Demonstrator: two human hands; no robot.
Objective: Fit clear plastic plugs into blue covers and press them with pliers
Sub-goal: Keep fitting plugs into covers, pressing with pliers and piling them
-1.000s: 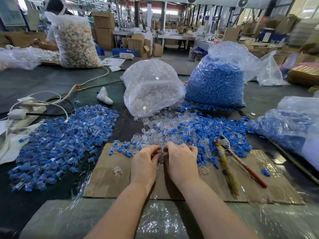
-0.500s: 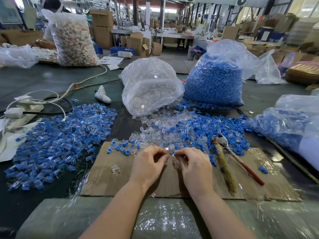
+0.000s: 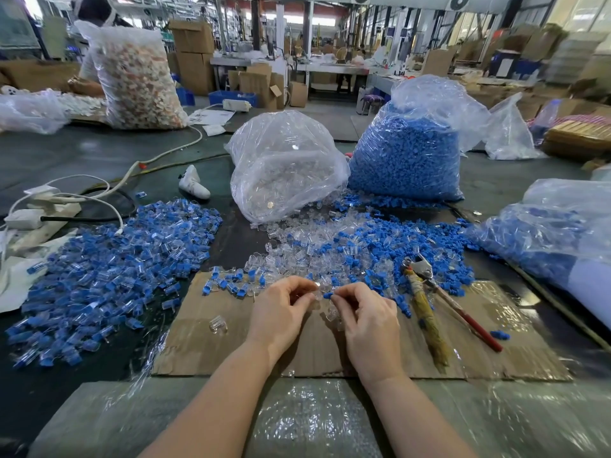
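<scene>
My left hand (image 3: 281, 312) pinches a clear plastic plug (image 3: 316, 290) at the far edge of the cardboard sheet (image 3: 198, 345). My right hand (image 3: 367, 317) pinches a small blue cover (image 3: 328, 295) right beside that plug; more clear pieces seem tucked under its fingers. Loose clear plugs and blue covers (image 3: 350, 252) lie mixed just beyond both hands. Pliers (image 3: 426, 285) with one red and one wrapped handle lie on the cardboard to the right. A single clear plug (image 3: 218, 323) lies left of my left hand.
A big heap of joined blue-and-clear pieces (image 3: 112, 266) covers the left. A bag of clear plugs (image 3: 284, 166) and a bag of blue covers (image 3: 406, 150) stand behind. Another bag (image 3: 555, 233) lies right. Cables and a power strip (image 3: 43, 209) sit far left.
Both hands have moved forward from the cardboard's middle to the edge of the loose pile and drawn slightly apart. The right hand now pinches a blue cover.
</scene>
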